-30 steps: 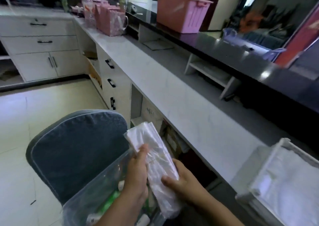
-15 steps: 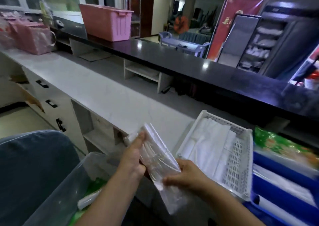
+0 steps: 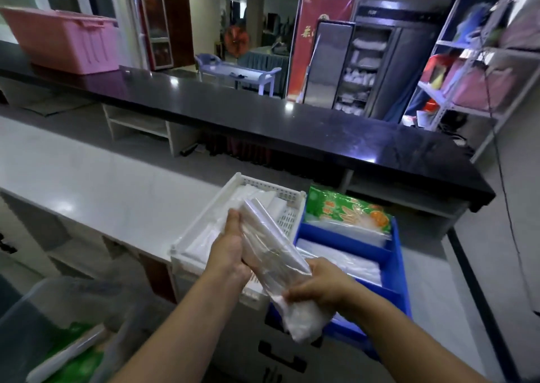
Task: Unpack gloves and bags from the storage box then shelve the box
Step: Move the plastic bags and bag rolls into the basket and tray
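Both my hands hold a clear pack of plastic bags, tilted, above the near edge of the counter. My left hand grips its upper left side and my right hand holds its lower end. Under the pack stands a white perforated basket with white folded packs inside. Right of it a blue bin holds clear packs and a green printed packet. The clear storage box sits low at the bottom left with green and white packets inside.
A white counter runs left, with a raised black counter behind it. A pink tub stands on the black counter at the far left. Metal shelving with boxes rises at the right. Drawers lie below the baskets.
My view has swung right from the storage box on the chair to the baskets. Both hands carried the clear pack from over the box to above the white basket and blue bin.
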Demonstrator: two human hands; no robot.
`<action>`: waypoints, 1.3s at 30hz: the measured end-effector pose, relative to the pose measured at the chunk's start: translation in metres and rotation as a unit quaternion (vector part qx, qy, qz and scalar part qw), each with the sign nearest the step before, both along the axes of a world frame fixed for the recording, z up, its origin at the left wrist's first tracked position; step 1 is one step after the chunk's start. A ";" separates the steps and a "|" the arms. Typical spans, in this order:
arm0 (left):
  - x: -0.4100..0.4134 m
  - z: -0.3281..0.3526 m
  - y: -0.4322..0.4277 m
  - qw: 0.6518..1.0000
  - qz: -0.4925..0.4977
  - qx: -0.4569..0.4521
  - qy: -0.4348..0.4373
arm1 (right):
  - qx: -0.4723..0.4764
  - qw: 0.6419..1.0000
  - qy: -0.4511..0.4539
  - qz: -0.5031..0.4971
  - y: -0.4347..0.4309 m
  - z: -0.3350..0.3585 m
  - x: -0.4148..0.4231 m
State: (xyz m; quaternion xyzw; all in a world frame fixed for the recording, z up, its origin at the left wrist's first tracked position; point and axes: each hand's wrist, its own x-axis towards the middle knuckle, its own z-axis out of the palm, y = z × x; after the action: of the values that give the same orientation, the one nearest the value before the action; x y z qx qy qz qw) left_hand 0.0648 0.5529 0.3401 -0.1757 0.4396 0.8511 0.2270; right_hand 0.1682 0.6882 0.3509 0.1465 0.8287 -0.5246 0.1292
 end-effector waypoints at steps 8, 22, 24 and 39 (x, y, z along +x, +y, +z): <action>-0.021 -0.006 0.076 0.975 -0.086 -0.113 0.168 | 0.056 0.994 -0.030 -0.094 0.096 -0.006 0.036; -0.071 -0.095 0.202 0.285 -0.496 -0.555 0.604 | 0.126 0.930 -0.081 -0.334 0.188 -0.003 0.036; -0.071 -0.098 0.206 0.266 -0.497 -0.561 0.606 | 0.126 0.923 -0.082 -0.353 0.191 -0.006 0.033; -0.066 -0.096 0.198 0.378 -0.539 -0.520 0.544 | 0.191 0.931 -0.061 -0.306 0.214 -0.019 0.007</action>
State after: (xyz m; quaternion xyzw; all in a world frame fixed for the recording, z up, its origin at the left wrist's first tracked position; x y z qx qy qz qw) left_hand -0.0012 0.7508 0.2443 0.5151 0.8273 0.0662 0.2143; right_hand 0.1754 0.9019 0.3319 0.4469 0.8185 -0.3605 -0.0179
